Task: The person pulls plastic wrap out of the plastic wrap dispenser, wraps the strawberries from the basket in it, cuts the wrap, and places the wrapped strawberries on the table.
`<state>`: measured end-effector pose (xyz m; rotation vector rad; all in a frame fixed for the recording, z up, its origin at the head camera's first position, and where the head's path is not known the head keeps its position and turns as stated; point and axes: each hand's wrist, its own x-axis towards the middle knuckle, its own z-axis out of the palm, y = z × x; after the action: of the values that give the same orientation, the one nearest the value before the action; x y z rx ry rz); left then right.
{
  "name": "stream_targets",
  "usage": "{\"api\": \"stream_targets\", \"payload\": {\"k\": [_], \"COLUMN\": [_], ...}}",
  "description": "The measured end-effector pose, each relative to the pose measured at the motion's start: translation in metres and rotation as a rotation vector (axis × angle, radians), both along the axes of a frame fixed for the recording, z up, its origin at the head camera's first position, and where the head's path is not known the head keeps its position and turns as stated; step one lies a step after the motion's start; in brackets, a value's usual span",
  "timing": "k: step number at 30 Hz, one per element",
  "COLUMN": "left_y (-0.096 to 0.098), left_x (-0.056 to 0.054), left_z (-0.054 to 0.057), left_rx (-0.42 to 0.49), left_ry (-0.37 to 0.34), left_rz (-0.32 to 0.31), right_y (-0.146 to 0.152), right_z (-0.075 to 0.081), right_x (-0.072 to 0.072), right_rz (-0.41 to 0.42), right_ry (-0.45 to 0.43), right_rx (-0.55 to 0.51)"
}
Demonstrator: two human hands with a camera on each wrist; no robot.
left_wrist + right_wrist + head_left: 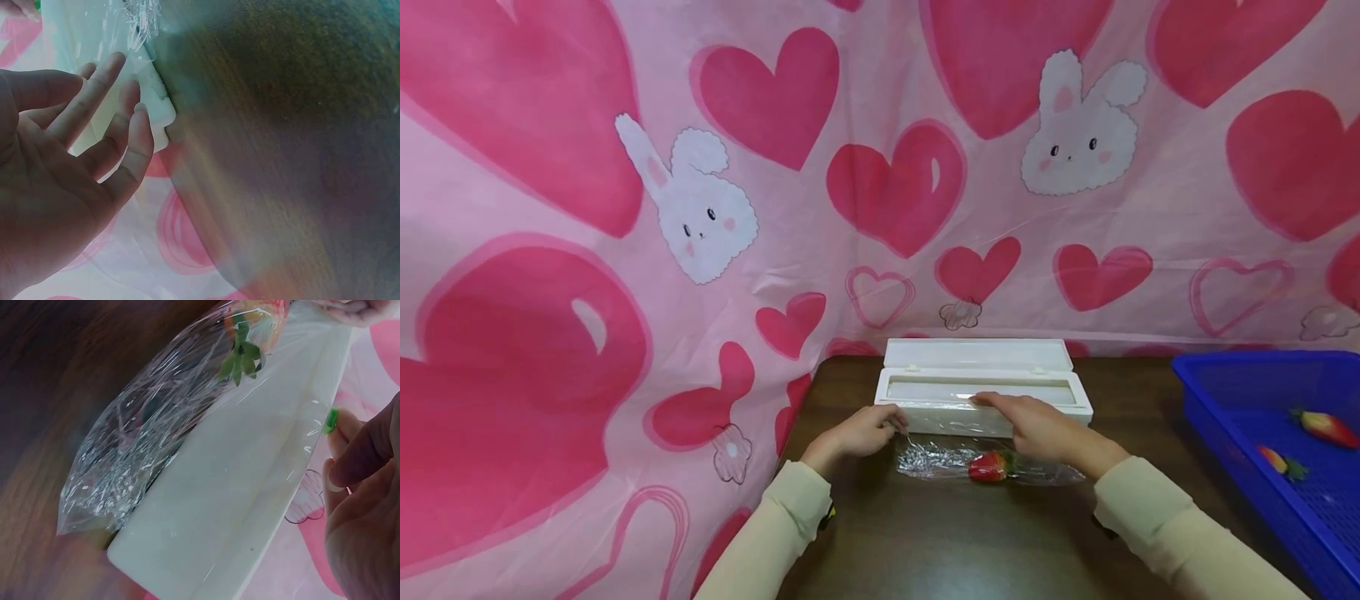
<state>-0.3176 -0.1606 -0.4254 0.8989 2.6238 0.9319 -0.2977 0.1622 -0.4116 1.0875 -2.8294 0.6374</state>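
A white cling-film box (947,421) stands on the table with its lid (977,354) raised. Clear film (932,458) hangs over its front and lies bunched on the table around a red strawberry (988,467) with green leaves (240,359). My left hand (868,429) is at the box's left end, its fingers (100,84) loosely bent and spread by the film's edge; thumb and fingertips are apart. On the box's top edge, my right hand (1033,425) has a fingertip against a small green piece (331,420), which looks like a slider. No pinch on it is visible.
A blue plastic basket (1210,408) at the right holds a strawberry (1328,428) and another strawberry (1273,458) near its wall. The brown wooden table (947,542) ends at a pink heart-print cloth (805,217) behind and at the left.
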Motion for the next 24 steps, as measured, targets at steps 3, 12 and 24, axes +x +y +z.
{"api": "stream_targets", "payload": {"k": [3,12,24], "left_y": [0.001,0.0,0.001], "left_x": [0.001,0.002,-0.002], "left_z": [-0.001,-0.006,-0.004], "left_rx": [-0.008,0.004,-0.001], "left_ry": [0.003,0.012,0.03], "left_rz": [-0.002,-0.007,-0.001], "right_y": [0.003,0.019,0.038], "right_z": [-0.001,-0.006,-0.002], "right_x": [0.002,0.008,0.01], "right_rz": [-0.002,-0.022,-0.051], "right_ry": [0.007,0.057,0.07], "right_rx": [0.005,0.013,0.016]}}
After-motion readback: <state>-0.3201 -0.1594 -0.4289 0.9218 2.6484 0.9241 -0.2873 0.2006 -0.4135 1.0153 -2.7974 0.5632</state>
